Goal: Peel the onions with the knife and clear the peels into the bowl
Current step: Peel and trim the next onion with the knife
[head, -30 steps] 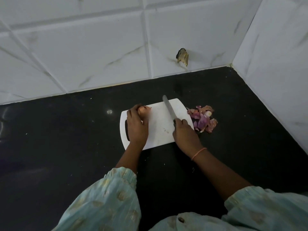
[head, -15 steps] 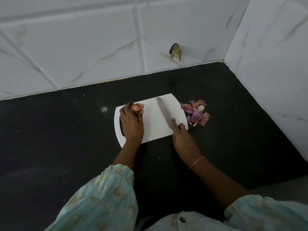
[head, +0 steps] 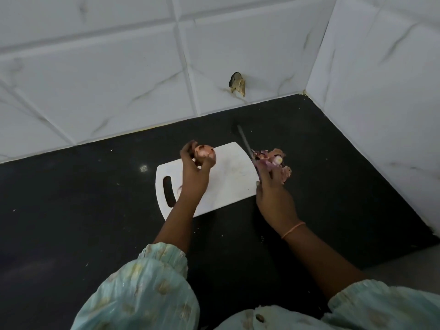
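We saw a black worktop (head: 71, 210) set into a corner of white marbled tiles (head: 107, 79), with a white cutting board (head: 228, 184) lying on it, its slot handle toward the left. Our left hand (head: 194, 172) was raised above the left part of the board, its fingers and thumb curled round an onion (head: 206, 154) that still wore papery orange-brown skin; the onion sat at the fingertips, over the far left edge of the board. On the far wall, right of the onion, a chipped brownish patch (head: 237, 84) broke one tile.

Further right, our right hand (head: 273, 196) sat at the board's right edge, fingers wrapped round the handle of a knife (head: 245, 144). The handle itself was hidden in the grip. The thin blade pointed away from us toward the far wall, passing just off the board's far right corner. Just beside that hand, on the worktop and touching the board's right edge, lay a heap of purple and pink onion peels (head: 276, 160). A thin orange band (head: 292, 229) circled the right wrist. Pale green patterned sleeves (head: 147, 287) filled the near edge.
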Demonstrator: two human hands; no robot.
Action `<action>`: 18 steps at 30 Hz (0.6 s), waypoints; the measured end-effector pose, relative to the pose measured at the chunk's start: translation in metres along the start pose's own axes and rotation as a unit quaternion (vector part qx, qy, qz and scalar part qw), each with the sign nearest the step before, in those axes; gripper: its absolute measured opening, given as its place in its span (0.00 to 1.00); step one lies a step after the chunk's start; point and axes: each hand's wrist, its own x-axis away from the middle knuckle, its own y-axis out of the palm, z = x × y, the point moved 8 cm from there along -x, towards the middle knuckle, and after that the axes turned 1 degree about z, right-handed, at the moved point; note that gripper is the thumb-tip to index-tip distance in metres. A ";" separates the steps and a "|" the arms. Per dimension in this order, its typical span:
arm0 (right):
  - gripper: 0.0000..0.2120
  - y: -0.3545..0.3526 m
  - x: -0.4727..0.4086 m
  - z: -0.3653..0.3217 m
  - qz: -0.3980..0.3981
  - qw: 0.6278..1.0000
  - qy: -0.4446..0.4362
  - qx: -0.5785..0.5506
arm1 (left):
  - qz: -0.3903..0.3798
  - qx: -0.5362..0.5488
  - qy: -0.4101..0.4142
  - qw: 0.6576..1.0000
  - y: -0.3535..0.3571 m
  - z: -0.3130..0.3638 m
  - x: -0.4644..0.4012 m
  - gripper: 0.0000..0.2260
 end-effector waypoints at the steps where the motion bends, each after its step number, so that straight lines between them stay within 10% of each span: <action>1: 0.26 0.008 0.000 -0.007 -0.028 0.999 -0.019 0.027 | -0.027 0.064 -0.073 0.995 0.013 -0.009 0.002 0.18; 4: 0.25 0.028 -0.001 -0.021 -0.079 0.993 -0.052 0.075 | -0.024 0.208 -0.224 0.952 0.037 -0.027 0.009 0.14; 9: 0.20 0.042 -0.003 -0.028 -0.105 0.989 -0.068 0.079 | -0.071 0.265 -0.254 0.927 0.051 -0.024 0.012 0.18; 14: 0.16 -0.008 -0.038 -0.018 0.044 0.982 -0.005 -0.182 | -0.160 0.235 -0.233 0.930 0.066 -0.016 0.009 0.20; 18: 0.24 -0.006 -0.063 -0.042 -0.068 0.959 -0.034 -0.274 | -0.219 0.230 -0.217 0.923 0.085 0.001 0.009 0.18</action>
